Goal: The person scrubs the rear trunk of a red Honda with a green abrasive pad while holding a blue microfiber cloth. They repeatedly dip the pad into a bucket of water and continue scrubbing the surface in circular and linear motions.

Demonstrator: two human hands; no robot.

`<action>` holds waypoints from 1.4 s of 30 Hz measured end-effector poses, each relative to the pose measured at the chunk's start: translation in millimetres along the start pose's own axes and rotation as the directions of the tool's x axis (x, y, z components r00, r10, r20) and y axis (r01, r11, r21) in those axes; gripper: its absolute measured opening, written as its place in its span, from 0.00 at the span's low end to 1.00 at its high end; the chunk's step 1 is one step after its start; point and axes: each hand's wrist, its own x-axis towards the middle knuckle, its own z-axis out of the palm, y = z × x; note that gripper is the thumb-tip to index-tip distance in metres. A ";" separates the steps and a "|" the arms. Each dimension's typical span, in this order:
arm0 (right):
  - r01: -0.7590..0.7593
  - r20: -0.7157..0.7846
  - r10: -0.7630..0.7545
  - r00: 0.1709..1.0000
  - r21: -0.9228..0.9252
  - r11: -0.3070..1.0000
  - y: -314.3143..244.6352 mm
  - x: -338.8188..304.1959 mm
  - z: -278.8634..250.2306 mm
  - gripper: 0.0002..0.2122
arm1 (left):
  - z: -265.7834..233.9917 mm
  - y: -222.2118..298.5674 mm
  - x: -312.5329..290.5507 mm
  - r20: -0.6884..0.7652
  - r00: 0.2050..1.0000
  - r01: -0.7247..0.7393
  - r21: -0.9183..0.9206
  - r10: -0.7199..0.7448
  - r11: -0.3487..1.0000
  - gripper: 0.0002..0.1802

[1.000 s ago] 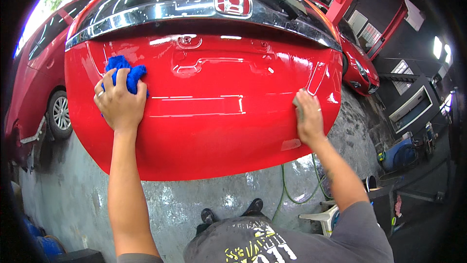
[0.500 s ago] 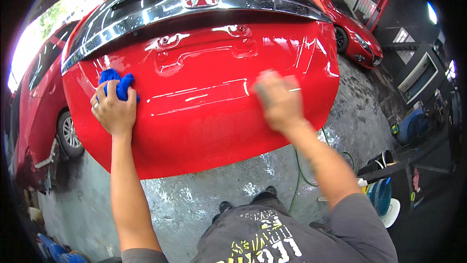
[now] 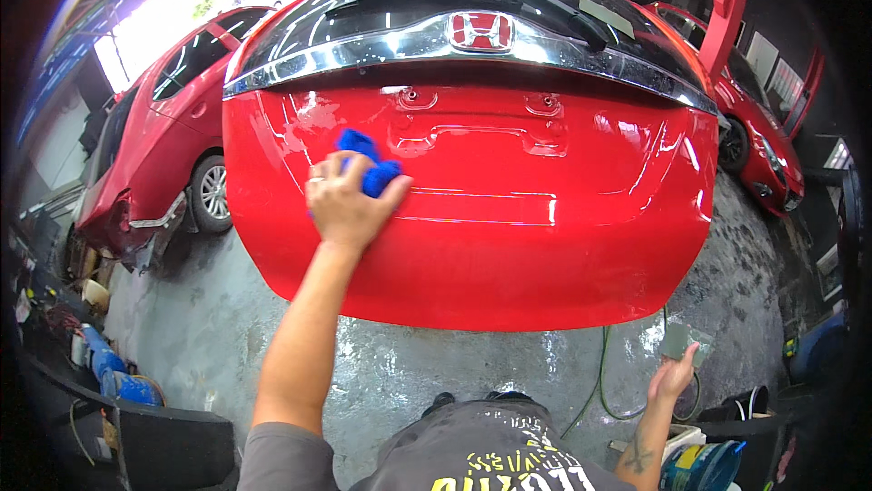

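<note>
Blue cloth (image 3: 372, 179) on red hatch (image 3: 509, 273), grey-green sheet (image 3: 676, 343) held clear.
Left hand (image 3: 350, 207), half-curled around the cloth, likely pins it there; right hand (image 3: 673, 377) loosely grips the sheet.

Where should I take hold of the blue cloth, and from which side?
Probably best by the bunched folds of the blue cloth, coming from its far right side: the left hand covers much of its near left part, while these crumpled folds stick out beyond the hand over the red tailgate, giving something loose to pinch.
</note>
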 end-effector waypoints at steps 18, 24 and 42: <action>0.995 0.976 -0.199 -0.094 0.099 0.019 -42.4 53.7 357.0 0.27 | 41.9 195.5 13.7 0.021 0.957 -0.269 -0.317 0.291 0.909 0.12; 0.988 0.994 0.103 -0.048 0.062 -0.139 -81.3 65.5 309.5 0.32 | 9.4 -59.4 23.4 -0.047 0.997 0.063 0.206 -0.055 0.976 0.22; 0.984 0.997 -0.007 0.076 -0.077 -0.158 11.0 -93.5 419.6 0.32 | 21.5 -151.8 77.0 -0.197 0.976 -0.041 0.238 0.089 0.970 0.19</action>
